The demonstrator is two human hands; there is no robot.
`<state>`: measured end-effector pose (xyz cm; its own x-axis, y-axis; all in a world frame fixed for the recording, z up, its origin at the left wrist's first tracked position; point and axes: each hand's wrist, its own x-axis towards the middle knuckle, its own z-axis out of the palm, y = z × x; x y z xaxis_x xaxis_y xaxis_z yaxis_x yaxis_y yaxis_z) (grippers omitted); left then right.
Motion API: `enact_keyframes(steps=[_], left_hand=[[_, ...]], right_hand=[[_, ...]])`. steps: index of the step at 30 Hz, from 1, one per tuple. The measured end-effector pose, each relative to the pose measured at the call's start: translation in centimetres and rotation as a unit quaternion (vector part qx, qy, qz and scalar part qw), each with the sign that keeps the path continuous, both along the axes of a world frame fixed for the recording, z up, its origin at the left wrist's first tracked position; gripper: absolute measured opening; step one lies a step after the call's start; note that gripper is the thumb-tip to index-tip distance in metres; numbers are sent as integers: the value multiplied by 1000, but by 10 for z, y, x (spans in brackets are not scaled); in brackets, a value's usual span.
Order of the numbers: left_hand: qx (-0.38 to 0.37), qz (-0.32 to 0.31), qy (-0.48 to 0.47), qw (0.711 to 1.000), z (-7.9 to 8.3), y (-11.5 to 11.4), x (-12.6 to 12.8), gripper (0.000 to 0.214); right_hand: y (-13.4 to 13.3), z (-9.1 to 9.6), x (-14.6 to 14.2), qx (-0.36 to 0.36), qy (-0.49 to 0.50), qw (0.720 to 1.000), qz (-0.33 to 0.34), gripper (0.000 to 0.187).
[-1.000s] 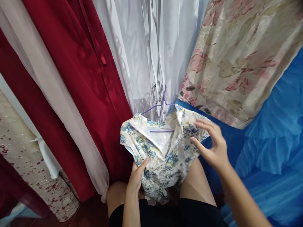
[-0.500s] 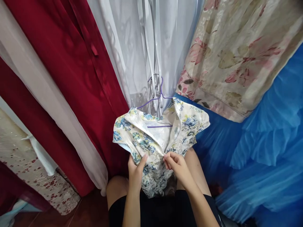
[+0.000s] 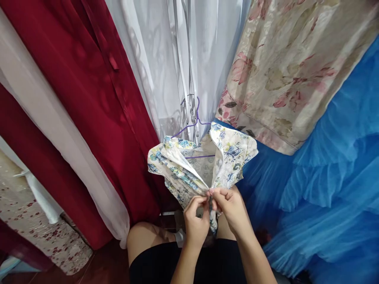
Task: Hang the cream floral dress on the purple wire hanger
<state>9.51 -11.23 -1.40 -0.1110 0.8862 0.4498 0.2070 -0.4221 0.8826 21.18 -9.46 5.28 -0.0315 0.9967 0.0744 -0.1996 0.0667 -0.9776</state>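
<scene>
A sleeveless-looking floral dress (image 3: 233, 154), white with blue and yellow flowers, hangs on a purple wire hanger (image 3: 197, 114) in front of me. Its neckline gapes in a V whose two edges meet at my fingers. My right hand (image 3: 229, 203) pinches the cloth at the bottom of that V. Close beside it, my left hand (image 3: 197, 221) is also closed on the dress front, thumb and fingers together. The fastening between my fingertips is too small to make out. The lower part of the dress is partly hidden behind my hands.
Dark red fabric (image 3: 89, 98) hangs on the left, with a white curtain-like cloth (image 3: 148, 59) behind the hanger. To the right are a beige floral garment (image 3: 284, 79) and blue ruffled tulle (image 3: 319, 185). My knees (image 3: 148, 236) flank the dress.
My left hand has moved from the dress's left side inward to the front opening, next to my right hand. The dress's lower part has drawn narrower and the view has shifted slightly.
</scene>
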Motion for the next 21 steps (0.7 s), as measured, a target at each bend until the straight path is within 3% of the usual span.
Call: enact_keyframes(steps=[3,9,11,13,16,19,21], left_hand=[[15,-11,62,998,7,-2,-2,15],[-30,-40,222,974,15,0,-12,24],[-39,-57,258,964,19,5,-21,25],[-35,-80,259,962,30,14,-31,25],[17,-64,197,978,68,33,-44,26],[106,-5,132,986,126,55,-49,38],[157,-7,146,977,162,69,-46,33]], right_hand=[[29,31,4,33,10,999,-21,35],[92,114,4,102,54,993,15,34],[97,123,2,113,62,992,8,31],[94,121,1,117,53,992,8,29],[82,108,-1,119,22,993,16,30],[73,103,-2,144,-16,989,21,31],[70,105,-1,171,-45,984,22,29]])
